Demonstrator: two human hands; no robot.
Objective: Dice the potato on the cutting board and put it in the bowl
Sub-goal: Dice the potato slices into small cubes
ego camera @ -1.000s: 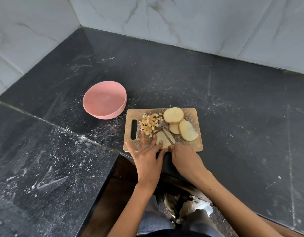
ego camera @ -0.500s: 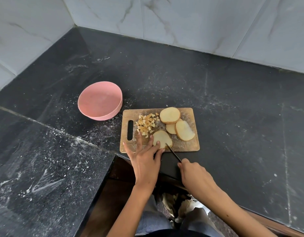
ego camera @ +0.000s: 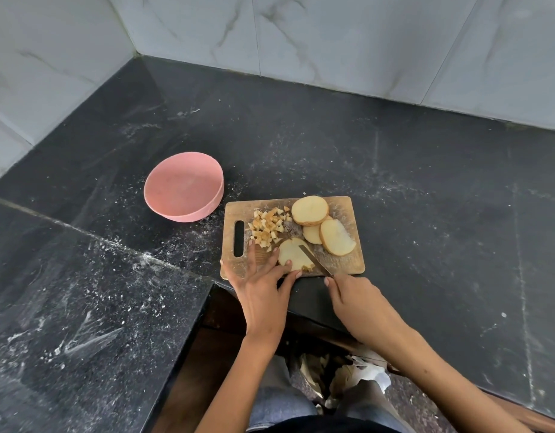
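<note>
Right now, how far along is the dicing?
Done: a pile of diced potato sits on the cutting board near its handle slot. In hand: left hand steadies a slice while the right hand holds the knife across it. Left: three more slices are uncut, and the pink bowl holds no potato yet.
</note>
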